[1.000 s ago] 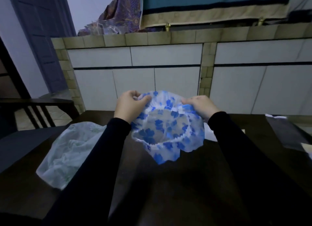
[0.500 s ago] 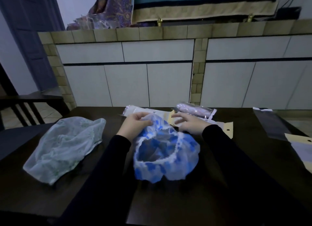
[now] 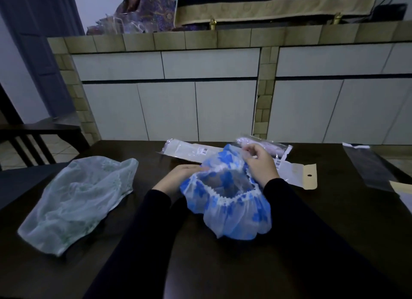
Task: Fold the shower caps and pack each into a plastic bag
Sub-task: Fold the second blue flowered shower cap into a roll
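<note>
A blue-flowered shower cap (image 3: pixel 227 200) sits bunched on the dark table (image 3: pixel 334 220), its elastic opening facing me. My right hand (image 3: pixel 259 164) pinches the cap's far top edge. My left hand (image 3: pixel 178 178) holds its left side, fingers partly hidden under the plastic. A pale green shower cap (image 3: pixel 75 200) lies flat to the left. Behind the blue cap lie a flat packed bag (image 3: pixel 189 150) and a clear bag with a rolled cap inside (image 3: pixel 267 145). An empty bag with a tan header card (image 3: pixel 305 176) lies beside my right hand.
More clear bags (image 3: pixel 370 167) lie at the table's right edge. A dark chair (image 3: pixel 26 142) stands at the left. A tiled counter with white cabinet doors (image 3: pixel 223 106) runs behind the table.
The blue cap came down from mid-air onto the table. My right hand shifted up to pinch its far edge, and my left slid down along its left side.
</note>
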Available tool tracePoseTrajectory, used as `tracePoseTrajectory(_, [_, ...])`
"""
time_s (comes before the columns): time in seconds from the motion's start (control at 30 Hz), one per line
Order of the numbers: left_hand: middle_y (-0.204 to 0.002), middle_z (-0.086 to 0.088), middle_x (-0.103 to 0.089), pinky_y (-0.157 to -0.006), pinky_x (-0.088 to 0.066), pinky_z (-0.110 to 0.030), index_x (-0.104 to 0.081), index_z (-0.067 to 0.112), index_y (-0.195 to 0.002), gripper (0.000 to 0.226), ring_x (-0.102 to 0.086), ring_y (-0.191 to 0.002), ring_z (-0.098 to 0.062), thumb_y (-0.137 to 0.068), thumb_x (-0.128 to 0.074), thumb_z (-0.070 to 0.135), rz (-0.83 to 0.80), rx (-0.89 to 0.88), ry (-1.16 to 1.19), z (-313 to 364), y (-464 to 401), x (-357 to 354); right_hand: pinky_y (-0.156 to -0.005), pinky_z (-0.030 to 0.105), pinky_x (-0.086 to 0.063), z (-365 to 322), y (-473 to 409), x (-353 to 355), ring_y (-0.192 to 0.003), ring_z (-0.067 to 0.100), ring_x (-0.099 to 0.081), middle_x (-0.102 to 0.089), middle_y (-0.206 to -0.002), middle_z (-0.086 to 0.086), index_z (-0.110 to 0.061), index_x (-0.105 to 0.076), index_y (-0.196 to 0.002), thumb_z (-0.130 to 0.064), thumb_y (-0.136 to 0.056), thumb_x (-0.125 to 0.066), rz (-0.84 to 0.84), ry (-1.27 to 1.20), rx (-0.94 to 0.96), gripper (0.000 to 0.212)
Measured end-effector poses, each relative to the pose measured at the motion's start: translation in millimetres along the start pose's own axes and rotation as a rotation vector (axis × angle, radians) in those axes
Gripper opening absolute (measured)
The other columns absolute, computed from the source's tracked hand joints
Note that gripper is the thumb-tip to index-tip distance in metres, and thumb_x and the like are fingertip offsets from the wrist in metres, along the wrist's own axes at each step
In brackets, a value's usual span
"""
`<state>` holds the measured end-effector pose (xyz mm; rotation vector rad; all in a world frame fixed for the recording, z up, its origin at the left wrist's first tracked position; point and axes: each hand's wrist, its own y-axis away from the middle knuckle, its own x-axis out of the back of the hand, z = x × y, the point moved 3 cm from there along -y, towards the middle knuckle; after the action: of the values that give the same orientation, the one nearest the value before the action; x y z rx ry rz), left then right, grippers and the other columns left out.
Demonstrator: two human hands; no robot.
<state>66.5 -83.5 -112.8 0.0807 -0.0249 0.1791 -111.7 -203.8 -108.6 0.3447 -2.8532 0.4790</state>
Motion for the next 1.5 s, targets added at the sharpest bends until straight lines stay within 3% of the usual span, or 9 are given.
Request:
tracePoseTrajectory(0.2, [-0.097,-0.024,-0.07,-0.072,-0.058,-0.037,-0.066,-0.006,-0.102,0.026,-0.069,-0.075,-0.028,-0.078,-0.072,0.002,0.051,-0.034,0.153,-1,5,5,-0.07,0.022,-0.044,-6,9,-8,-0.081,0.013,-0.059,-0.065,-0.082,-0.006,-0.02,-0.066,-0.087,-0.031,-0.094,-0.058,-0.074,-0.028,0.02,0.015])
tracePoseTrajectory(0.4, [-0.087,-0.012,-0.072,-0.078,-0.056,-0.038,-0.069,0.011,-0.082,0.015,-0.067,-0.077,-0.024,-0.075,-0.076,-0.001,0.504,-0.178,-0.062,-4,0,42,-0.076,0.029,-0.04,-3,15,4,-0.088,0.021,-0.057,-0.06,-0.088,0.001,-0.014,-0.06,-0.093,-0.031,-0.095,-0.053,-0.013,0.406,-0.088,0.019])
tracePoseTrajectory(0.53, [-0.082,-0.003,-0.073,-0.071,-0.054,-0.033,-0.07,0.017,-0.083,0.01,-0.067,-0.076,-0.019,-0.08,-0.074,0.008,0.447,-0.201,-0.112,-8,1,43,-0.079,0.027,-0.039,-9,19,4,-0.093,0.02,-0.055,-0.056,-0.095,-0.001,-0.018,-0.057,-0.097,-0.013,-0.093,-0.051,-0.086,0.497,-0.082,0.009])
tracePoseTrajectory(0.7, [-0.077,0.004,-0.071,-0.07,-0.052,-0.031,-0.07,0.017,-0.083,0.007,-0.065,-0.074,-0.012,-0.089,-0.066,0.015,0.327,-0.23,-0.146,-5,6,34,-0.088,0.036,-0.051,-22,22,3,-0.098,0.018,-0.057,-0.057,-0.109,-0.003,-0.022,-0.058,-0.121,-0.009,-0.086,-0.052,-0.126,0.369,-0.018,0.038])
tracePoseTrajectory(0.93, [-0.107,-0.006,-0.067,-0.067,-0.055,-0.018,-0.062,0.01,-0.113,0.038,-0.063,-0.093,-0.018,-0.084,-0.054,-0.014,0.271,-0.174,-0.186,20,15,24,-0.073,0.026,-0.039,-22,20,6,-0.08,0.015,-0.056,-0.062,-0.082,0.001,-0.014,-0.064,-0.085,-0.027,-0.093,-0.056,-0.093,0.32,-0.019,0.017])
tracePoseTrajectory(1.03, [-0.098,0.002,-0.071,-0.07,-0.049,-0.021,-0.069,0.021,-0.102,0.015,-0.065,-0.087,-0.01,-0.088,-0.066,0.025,0.326,-0.213,-0.324,42,16,11,-0.068,0.026,-0.041,-29,24,0,-0.077,0.016,-0.056,-0.064,-0.08,0.003,-0.016,-0.065,-0.08,-0.023,-0.091,-0.061,-0.08,0.29,0.172,0.013])
tracePoseTrajectory(1.13, [-0.077,0.008,-0.067,-0.062,-0.043,-0.021,-0.072,0.018,-0.085,0.042,-0.06,-0.07,-0.007,-0.077,-0.067,0.06,0.248,-0.091,-0.745,46,6,2,-0.065,0.021,-0.04,-34,29,-5,-0.072,0.015,-0.053,-0.062,-0.075,0.001,-0.021,-0.063,-0.075,-0.019,-0.089,-0.063,-0.052,0.226,0.29,0.014])
tracePoseTrajectory(1.27, [-0.063,0.004,-0.06,-0.051,-0.038,-0.019,-0.069,0.01,-0.073,0.034,-0.049,-0.055,-0.008,-0.081,-0.073,0.042,0.27,-0.157,-0.632,31,4,0,-0.065,0.028,-0.043,-24,26,0,-0.065,0.011,-0.05,-0.06,-0.066,0.003,-0.015,-0.062,-0.068,-0.024,-0.092,-0.06,0.005,0.134,0.191,0.026])
tracePoseTrajectory(1.5, [-0.078,0.002,-0.072,-0.067,-0.052,-0.025,-0.074,0.015,-0.084,0.022,-0.067,-0.075,-0.015,-0.089,-0.065,0.034,0.464,-0.266,-0.576,19,9,6,-0.064,0.032,-0.044,-19,24,-2,-0.067,0.021,-0.055,-0.059,-0.064,0.006,-0.013,-0.058,-0.064,-0.043,-0.091,-0.058,0.039,0.23,0.116,0.04])
